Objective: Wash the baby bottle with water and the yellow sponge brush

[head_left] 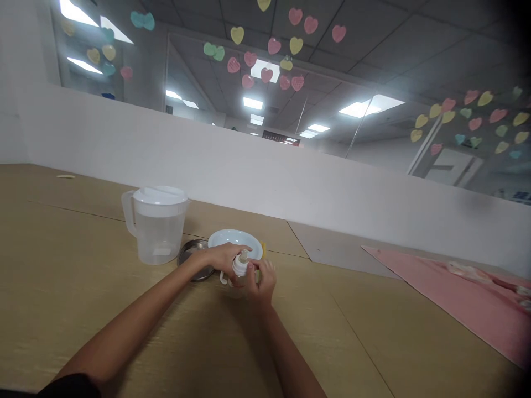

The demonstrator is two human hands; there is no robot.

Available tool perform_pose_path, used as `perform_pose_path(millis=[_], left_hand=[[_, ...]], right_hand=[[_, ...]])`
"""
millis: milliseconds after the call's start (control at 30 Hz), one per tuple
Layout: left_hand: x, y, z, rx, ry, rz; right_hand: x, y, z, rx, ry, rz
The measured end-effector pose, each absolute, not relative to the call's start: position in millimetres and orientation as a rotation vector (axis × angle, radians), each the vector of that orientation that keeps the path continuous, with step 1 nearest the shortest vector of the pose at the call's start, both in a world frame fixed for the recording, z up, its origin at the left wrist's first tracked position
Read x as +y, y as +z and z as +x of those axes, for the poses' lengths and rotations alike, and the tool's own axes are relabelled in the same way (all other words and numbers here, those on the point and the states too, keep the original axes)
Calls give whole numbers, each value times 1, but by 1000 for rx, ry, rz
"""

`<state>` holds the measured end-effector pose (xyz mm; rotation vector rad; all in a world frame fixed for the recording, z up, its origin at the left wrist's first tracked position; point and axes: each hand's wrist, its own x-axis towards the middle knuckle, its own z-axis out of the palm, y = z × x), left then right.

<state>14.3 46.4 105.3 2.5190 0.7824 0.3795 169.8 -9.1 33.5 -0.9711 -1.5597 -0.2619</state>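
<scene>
A small clear baby bottle [240, 266] with a white collar, a translucent tip and a white handle at its left is upright between my hands. My left hand [226, 260] is wrapped round it from the left and behind. At the right, my right hand [262, 281] has its thumb and fingers closed at the collar. Just behind the hands sits a pale blue-white bowl [232, 236], partly covered by them. A round metal dish [188, 250] lies left of the bowl, half hidden under my left wrist.
A lidded translucent pitcher [160, 226] with its handle to the left stands left of the dish. Something yellow [264, 250] shows at the bowl's right edge. A pink cloth [452, 298] lies at the right of the wooden table [124, 342]. A low white wall [249, 160] borders the back.
</scene>
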Motion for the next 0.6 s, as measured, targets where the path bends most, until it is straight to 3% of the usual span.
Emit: perform_pose_path(millis=[600], left_hand=[[44,105,17,832,337,2606]], right_hand=[[-19,31,146,-1770,-470,-639]])
